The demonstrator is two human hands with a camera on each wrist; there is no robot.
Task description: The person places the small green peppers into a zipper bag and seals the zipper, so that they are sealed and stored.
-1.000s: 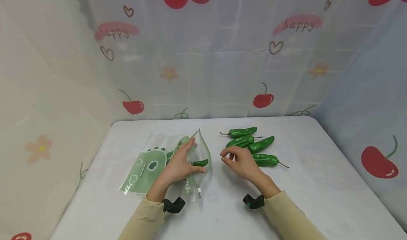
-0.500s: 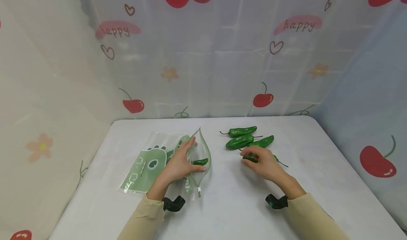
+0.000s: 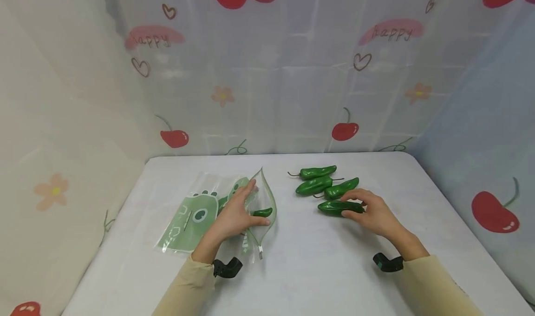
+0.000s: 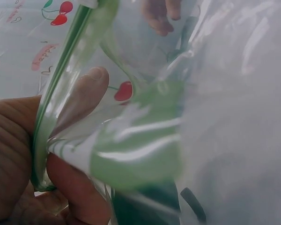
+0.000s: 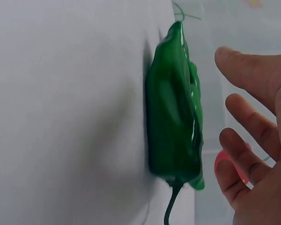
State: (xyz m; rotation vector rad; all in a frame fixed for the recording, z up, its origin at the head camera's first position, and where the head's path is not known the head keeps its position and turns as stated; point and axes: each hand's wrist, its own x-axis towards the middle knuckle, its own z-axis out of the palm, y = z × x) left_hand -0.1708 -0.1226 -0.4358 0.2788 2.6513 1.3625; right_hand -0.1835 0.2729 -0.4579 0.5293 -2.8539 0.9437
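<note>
My left hand [image 3: 231, 218] is at the mouth of a clear zip bag [image 3: 269, 200] with green edging, thumb and fingers spread wide with the mouth standing apart. In the left wrist view the bag's green zip edge [image 4: 56, 93] crosses the hand, and film partly covers the thumb. A green pepper [image 3: 262, 213] shows inside the bag. My right hand [image 3: 374, 213] is at the stem end of the nearest green chili pepper [image 3: 338, 207] on the table. In the right wrist view its fingers are apart from that pepper [image 5: 173, 108], whose stem points down.
Behind the nearest pepper lie several more: a back pepper [image 3: 317, 172], a middle pepper [image 3: 313, 186] and a right pepper [image 3: 342, 188]. The bag's flat green printed part [image 3: 188, 227] lies to the left on the white table [image 3: 301, 269]. A patterned curtain [image 3: 284, 111] stands behind.
My right hand has moved right, from beside the peppers, across the nearest one to its stem end. The left hand and the bag have stayed in place.
</note>
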